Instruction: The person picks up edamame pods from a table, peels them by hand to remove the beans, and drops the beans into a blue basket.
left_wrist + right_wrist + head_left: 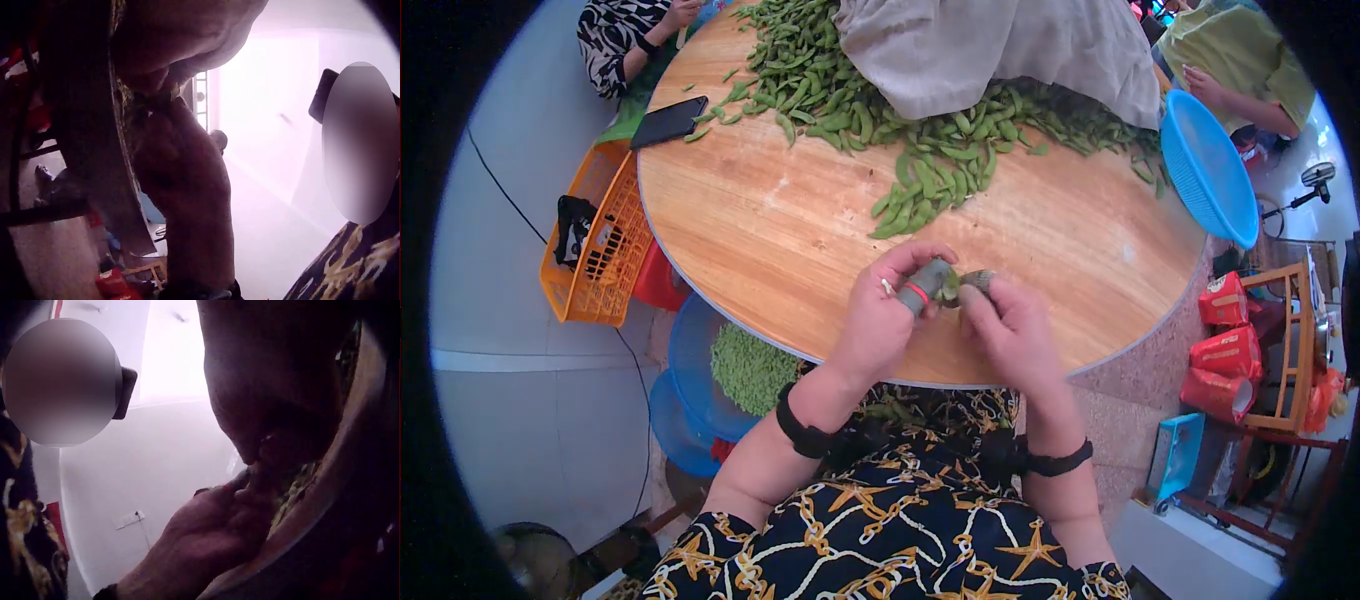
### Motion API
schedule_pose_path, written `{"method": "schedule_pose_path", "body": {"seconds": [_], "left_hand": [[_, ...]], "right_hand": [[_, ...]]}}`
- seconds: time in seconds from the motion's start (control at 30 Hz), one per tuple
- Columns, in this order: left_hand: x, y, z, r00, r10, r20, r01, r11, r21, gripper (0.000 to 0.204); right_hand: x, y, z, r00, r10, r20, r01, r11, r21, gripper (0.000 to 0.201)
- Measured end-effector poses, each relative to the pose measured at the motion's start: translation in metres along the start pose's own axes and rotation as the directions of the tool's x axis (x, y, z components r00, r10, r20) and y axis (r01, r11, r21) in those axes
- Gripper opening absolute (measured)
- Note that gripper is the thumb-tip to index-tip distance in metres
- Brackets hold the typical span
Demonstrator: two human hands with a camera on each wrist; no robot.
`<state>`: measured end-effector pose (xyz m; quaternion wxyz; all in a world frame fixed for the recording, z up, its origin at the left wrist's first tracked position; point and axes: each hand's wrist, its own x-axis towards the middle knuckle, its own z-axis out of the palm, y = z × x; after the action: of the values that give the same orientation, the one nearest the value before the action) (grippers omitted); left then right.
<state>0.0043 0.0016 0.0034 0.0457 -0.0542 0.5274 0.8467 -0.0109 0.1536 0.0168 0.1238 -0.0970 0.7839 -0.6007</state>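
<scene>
At nine o'clock, an orange basket (595,250) stands beside the round wooden table (800,240). At the table's six o'clock edge, the left hand (885,310), its thumb wearing a grey sleeve, pinches a green pod (960,283); the right hand (1010,325) pinches its other end. At twelve lies the pod pile (920,160); at two, a blue basin (1210,165).

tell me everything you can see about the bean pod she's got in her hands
The bean pod is green, small and mostly hidden. It sits between both hands above the near edge of the round wooden table. The left hand, one finger wrapped in grey tape with a red band, pinches one end; the right hand pinches the other. Whether it is split open cannot be told.
</scene>
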Motion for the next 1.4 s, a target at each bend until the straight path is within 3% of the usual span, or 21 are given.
{"method": "schedule_pose_path", "body": {"seconds": [0.07, 0.2, 0.27, 0.4, 0.43, 0.47, 0.5, 0.53, 0.57, 0.6, 0.63, 0.67, 0.7, 0.77, 0.8, 0.9, 0.93, 0.97, 1.13, 1.33, 1.4], "left_hand": [[0.002, 0.001, -0.008, 0.999, 0.0, -0.036, -0.008, 0.975, -0.223, 0.029], [0.0, 0.007, -0.029, 0.999, 0.037, -0.025, -0.041, 0.976, -0.213, 0.027], [-0.003, 0.006, -0.032, 0.994, 0.073, -0.087, -0.086, 0.983, -0.16, 0.024], [-0.016, 0.014, -0.029, 0.99, -0.114, 0.087, 0.117, 0.993, -0.032, 0.019], [-0.02, 0.013, -0.027, 0.974, 0.037, 0.224, -0.103, 0.951, 0.291, 0.018], [-0.023, 0.013, -0.025, 0.909, 0.128, 0.396, -0.344, 0.768, 0.541, 0.019], [-0.026, 0.016, -0.022, 0.925, 0.083, 0.372, -0.287, 0.792, 0.538, 0.023], [-0.028, 0.019, -0.019, 0.925, 0.087, 0.37, -0.29, 0.792, 0.538, 0.023], [-0.031, 0.021, -0.017, 0.967, -0.116, 0.227, 0.029, 0.934, 0.357, 0.024], [-0.033, 0.022, -0.015, 0.928, -0.348, 0.136, 0.335, 0.936, 0.111, 0.026], [-0.031, 0.018, -0.013, 0.928, -0.347, 0.136, 0.334, 0.936, 0.11, 0.026], [-0.027, 0.011, -0.008, 0.979, -0.153, 0.132, 0.149, 0.988, 0.046, 0.028], [-0.025, 0.007, -0.006, 0.992, 0.046, 0.114, -0.044, 0.999, -0.017, 0.031], [-0.025, 0.013, -0.009, 0.977, -0.087, 0.195, 0.11, 0.988, -0.109, 0.028], [-0.025, 0.015, -0.01, 0.936, -0.208, 0.284, 0.266, 0.946, -0.184, 0.026], [-0.021, 0.003, -0.014, 0.948, -0.196, 0.252, 0.253, 0.942, -0.22, 0.017], [-0.021, 0.004, -0.013, 0.949, -0.193, 0.248, 0.25, 0.943, -0.219, 0.017], [-0.021, 0.005, -0.012, 0.962, -0.175, 0.208, 0.227, 0.938, -0.262, 0.014], [-0.02, 0.003, -0.012, 0.988, -0.131, 0.086, 0.151, 0.943, -0.296, 0.008], [-0.021, 0.004, -0.006, 0.992, -0.105, 0.065, 0.117, 0.968, -0.222, 0.007], [-0.02, 0.008, 0.004, 1.0, 0.017, 0.009, -0.016, 0.998, -0.056, 0.009]], "right_hand": [[0.003, -0.001, -0.007, 0.999, 0.032, 0.036, -0.032, 0.999, 0.019, 0.018], [0.006, -0.01, -0.011, 0.992, -0.076, -0.1, 0.047, 0.963, -0.265, 0.014], [0.007, -0.012, -0.004, 0.961, -0.275, -0.021, 0.197, 0.736, -0.647, 0.014], [0.011, 0.001, 0.009, 0.955, -0.295, 0.001, 0.181, 0.582, -0.793, 0.015], [0.012, 0.008, 0.01, 0.932, -0.359, -0.048, 0.2, 0.619, -0.759, 0.014], [0.012, 0.011, 0.009, 0.903, -0.418, -0.101, 0.222, 0.653, -0.724, 0.013], [0.011, 0.012, 0.006, 0.902, -0.42, -0.1, 0.223, 0.652, -0.724, 0.013], [0.009, 0.012, 0.002, 0.962, -0.247, -0.113, 0.182, 0.895, -0.406, 0.012], [0.007, 0.011, -0.002, 0.996, -0.072, -0.052, 0.07, 0.997, -0.033, 0.011], [0.005, 0.007, -0.007, 0.996, -0.071, -0.051, 0.07, 0.997, -0.033, 0.011], [0.002, 0.0, -0.014, 0.992, 0.085, 0.094, -0.103, 0.974, 0.203, 0.01], [0.001, -0.004, -0.017, 0.943, 0.198, 0.267, -0.295, 0.869, 0.398, 0.009], [0.0, -0.004, -0.018, 0.944, 0.197, 0.266, -0.293, 0.87, 0.396, 0.009], [-0.004, -0.004, -0.018, 0.871, 0.221, 0.44, -0.45, 0.72, 0.528, 0.006], [-0.005, -0.004, -0.018, 0.871, 0.219, 0.439, -0.448, 0.722, 0.528, 0.006], [-0.011, -0.004, -0.013, 0.847, 0.161, 0.507, -0.442, 0.743, 0.502, 0.01], [-0.014, -0.01, -0.007, 0.895, 0.144, 0.422, -0.334, 0.842, 0.423, 0.012], [-0.016, -0.014, -0.004, 0.935, 0.112, 0.336, -0.226, 0.919, 0.324, 0.015], [-0.018, -0.017, -0.011, 0.894, 0.09, 0.439, -0.249, 0.915, 0.319, 0.02], [-0.018, -0.017, -0.007, 0.92, 0.126, 0.371, -0.238, 0.932, 0.274, 0.021], [-0.017, -0.014, -0.005, 0.935, 0.098, 0.34, -0.198, 0.941, 0.274, 0.021]]}}
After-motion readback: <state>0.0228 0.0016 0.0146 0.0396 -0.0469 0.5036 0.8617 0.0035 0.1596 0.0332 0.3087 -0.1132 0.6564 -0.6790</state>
